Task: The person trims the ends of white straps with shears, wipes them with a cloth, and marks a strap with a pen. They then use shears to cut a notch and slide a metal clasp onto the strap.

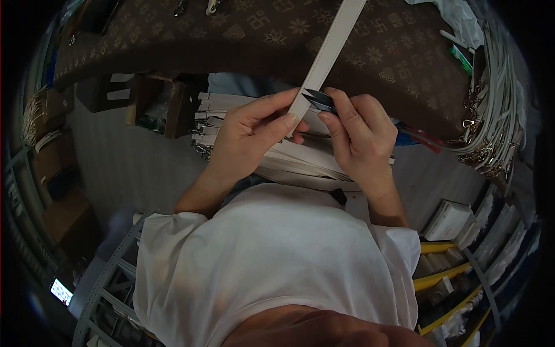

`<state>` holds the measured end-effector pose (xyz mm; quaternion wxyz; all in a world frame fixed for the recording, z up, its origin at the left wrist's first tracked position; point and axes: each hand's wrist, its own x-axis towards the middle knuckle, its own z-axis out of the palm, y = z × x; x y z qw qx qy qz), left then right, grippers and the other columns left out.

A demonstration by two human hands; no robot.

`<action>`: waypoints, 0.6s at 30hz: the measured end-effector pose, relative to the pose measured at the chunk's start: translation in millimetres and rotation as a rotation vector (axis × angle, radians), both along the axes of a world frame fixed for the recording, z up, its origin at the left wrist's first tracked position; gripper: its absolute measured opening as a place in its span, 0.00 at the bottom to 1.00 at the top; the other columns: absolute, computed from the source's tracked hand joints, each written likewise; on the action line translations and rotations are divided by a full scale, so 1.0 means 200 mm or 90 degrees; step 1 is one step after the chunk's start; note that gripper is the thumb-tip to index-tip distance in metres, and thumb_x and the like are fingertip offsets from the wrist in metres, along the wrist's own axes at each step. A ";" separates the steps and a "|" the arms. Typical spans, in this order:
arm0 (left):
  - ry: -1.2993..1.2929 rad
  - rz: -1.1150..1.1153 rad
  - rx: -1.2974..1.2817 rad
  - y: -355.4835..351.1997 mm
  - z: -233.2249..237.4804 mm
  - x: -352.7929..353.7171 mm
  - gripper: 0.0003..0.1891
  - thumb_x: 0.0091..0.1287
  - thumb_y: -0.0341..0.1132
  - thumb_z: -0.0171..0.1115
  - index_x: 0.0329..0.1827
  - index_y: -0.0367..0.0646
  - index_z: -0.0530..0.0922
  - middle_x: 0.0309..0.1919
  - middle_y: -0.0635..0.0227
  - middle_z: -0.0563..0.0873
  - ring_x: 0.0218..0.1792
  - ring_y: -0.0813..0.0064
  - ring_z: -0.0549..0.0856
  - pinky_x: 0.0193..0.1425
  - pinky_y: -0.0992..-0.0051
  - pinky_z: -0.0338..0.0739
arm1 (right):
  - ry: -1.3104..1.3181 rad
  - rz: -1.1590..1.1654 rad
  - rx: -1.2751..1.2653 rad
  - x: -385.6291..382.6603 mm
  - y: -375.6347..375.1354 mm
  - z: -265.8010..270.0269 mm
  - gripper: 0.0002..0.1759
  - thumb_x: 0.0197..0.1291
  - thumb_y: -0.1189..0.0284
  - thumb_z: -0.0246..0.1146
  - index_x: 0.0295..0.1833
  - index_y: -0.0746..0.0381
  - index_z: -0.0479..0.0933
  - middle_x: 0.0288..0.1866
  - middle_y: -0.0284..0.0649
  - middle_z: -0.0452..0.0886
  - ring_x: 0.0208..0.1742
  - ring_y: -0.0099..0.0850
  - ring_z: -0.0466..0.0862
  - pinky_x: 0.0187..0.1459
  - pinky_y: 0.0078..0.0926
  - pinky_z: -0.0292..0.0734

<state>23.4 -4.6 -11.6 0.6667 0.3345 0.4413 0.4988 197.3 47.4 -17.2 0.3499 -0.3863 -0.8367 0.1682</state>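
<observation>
My left hand (254, 127) pinches a white leather-like strap (329, 49) between thumb and fingers near its lower end. Dark stitching runs along the strap's edge, and its upper part stretches away over the cloth-covered table. In my right hand (364, 127) is a small pair of dark thread snips (319, 100), gripped between thumb and fingers. The pointed blades are spread a little, their tips at the strap's edge close to my left fingertips. Below both hands lies a stack of similar pale straps (300, 165) across my lap, with metal clasps (202, 147) at the left ends.
A brown patterned cloth (266, 29) covers the table ahead. Many pale straps with metal clips (497, 115) hang over its right side, near a white plastic bag (457, 20). A wooden box (156, 104) stands under the table; yellow-edged shelves (442, 277) are at lower right.
</observation>
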 end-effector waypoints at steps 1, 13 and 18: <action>0.003 0.000 -0.001 0.00 0.00 0.00 0.18 0.65 0.25 0.51 0.58 0.34 0.70 0.45 0.63 0.80 0.40 0.78 0.80 0.42 0.79 0.77 | 0.000 0.000 -0.001 0.00 0.00 0.00 0.16 0.43 0.72 0.68 0.41 0.64 0.78 0.24 0.35 0.68 0.22 0.29 0.70 0.21 0.24 0.66; -0.015 -0.011 0.014 0.00 -0.02 -0.01 0.17 0.65 0.24 0.51 0.58 0.34 0.70 0.45 0.63 0.78 0.41 0.77 0.80 0.41 0.79 0.78 | 0.007 -0.016 0.010 -0.01 -0.01 -0.01 0.16 0.43 0.72 0.68 0.41 0.63 0.78 0.23 0.35 0.68 0.22 0.28 0.70 0.20 0.23 0.65; -0.024 -0.010 0.024 0.00 -0.02 -0.01 0.17 0.65 0.24 0.51 0.58 0.34 0.70 0.45 0.63 0.79 0.40 0.76 0.80 0.40 0.78 0.78 | 0.005 -0.014 0.036 -0.01 -0.01 -0.02 0.16 0.43 0.72 0.68 0.41 0.63 0.78 0.23 0.35 0.67 0.22 0.28 0.70 0.20 0.23 0.65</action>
